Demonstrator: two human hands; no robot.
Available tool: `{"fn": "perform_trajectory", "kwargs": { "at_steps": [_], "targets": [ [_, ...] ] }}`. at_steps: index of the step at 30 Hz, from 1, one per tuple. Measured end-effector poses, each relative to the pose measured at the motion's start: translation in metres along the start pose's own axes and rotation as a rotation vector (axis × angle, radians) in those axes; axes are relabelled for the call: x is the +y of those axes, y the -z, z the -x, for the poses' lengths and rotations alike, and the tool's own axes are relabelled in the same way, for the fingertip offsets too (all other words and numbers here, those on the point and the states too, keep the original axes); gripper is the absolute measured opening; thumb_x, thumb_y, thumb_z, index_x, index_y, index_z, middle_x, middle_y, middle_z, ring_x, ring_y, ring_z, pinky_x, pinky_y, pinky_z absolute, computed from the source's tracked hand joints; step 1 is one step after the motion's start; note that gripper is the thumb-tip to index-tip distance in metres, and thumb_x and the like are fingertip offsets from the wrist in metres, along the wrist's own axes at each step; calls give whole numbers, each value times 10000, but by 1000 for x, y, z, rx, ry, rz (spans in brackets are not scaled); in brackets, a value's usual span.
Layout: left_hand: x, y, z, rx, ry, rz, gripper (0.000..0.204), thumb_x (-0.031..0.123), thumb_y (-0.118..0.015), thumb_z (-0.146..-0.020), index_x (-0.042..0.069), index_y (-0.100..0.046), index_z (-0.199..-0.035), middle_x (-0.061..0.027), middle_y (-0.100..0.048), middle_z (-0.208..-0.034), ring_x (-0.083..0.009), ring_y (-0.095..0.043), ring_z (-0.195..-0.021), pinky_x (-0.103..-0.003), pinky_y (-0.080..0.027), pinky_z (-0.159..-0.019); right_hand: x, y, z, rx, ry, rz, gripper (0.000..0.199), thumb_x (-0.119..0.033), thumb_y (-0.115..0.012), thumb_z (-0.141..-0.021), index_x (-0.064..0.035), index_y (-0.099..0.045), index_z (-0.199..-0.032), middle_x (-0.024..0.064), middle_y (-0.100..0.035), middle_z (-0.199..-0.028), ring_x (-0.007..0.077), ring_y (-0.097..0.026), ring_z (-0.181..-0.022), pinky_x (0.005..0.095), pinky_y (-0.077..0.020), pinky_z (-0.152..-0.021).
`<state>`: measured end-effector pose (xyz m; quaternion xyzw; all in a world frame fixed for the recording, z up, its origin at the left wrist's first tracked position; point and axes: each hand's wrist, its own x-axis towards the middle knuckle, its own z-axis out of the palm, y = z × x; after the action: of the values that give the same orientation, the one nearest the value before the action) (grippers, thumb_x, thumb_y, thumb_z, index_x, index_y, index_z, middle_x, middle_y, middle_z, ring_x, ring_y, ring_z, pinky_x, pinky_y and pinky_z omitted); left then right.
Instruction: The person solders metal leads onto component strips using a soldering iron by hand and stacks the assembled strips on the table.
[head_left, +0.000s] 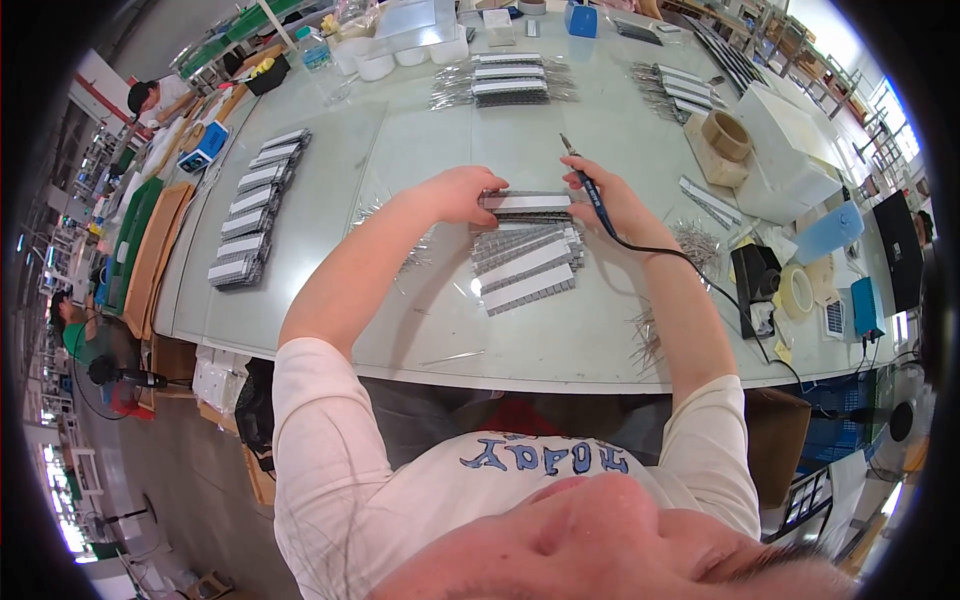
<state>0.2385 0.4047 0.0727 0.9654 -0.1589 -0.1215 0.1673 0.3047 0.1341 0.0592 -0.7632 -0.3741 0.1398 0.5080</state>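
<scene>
My left hand (462, 194) pinches the left end of a stack of narrow strips (527, 203), white along the middle with grey toothed edges. In my right hand (618, 205) is a soldering iron (590, 188), its dark blue handle between the fingers and its metal tip pointing up and away. Fingers of that same hand also rest at the stack's right end. Just nearer to me lies a loose, fanned pile of similar strips (527, 272). The iron's black cord (690, 262) runs over my right forearm toward the right table edge.
Stacked strips (255, 215) form a row at left; more bundles (508, 80) with thin wires lie at the back. Wire clippings (700, 245) are scattered on both sides. At right stand a tape roll (727, 135), a white box (790, 150) and a black iron holder (755, 275).
</scene>
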Motion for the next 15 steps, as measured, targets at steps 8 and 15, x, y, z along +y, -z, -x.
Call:
{"fn": "perform_trajectory", "kwargs": {
  "at_steps": [8, 15],
  "targets": [
    [-2, -7, 1, 95, -44, -16, 697, 292, -744, -676, 64, -508, -1291, -128, -534, -1214, -279, -540, -1083, -357, -454, -918, -1, -2, 2, -100, -57, -123, 676, 127, -656, -715, -104, -464, -1321, 19, -525, -1025, 123, -497, -895, 238, -425, -821],
    [-3, -11, -7, 69, -20, 7, 667, 292, -728, -677, 51, -529, -1266, -126, -564, -1157, -280, -549, -1059, -355, -463, -897, 1, -2, -1, -138, -34, -56, 699, 123, -664, -705, -120, -456, -1327, 28, -533, -1020, 138, -502, -899, 252, -427, -832]
  ]
}}
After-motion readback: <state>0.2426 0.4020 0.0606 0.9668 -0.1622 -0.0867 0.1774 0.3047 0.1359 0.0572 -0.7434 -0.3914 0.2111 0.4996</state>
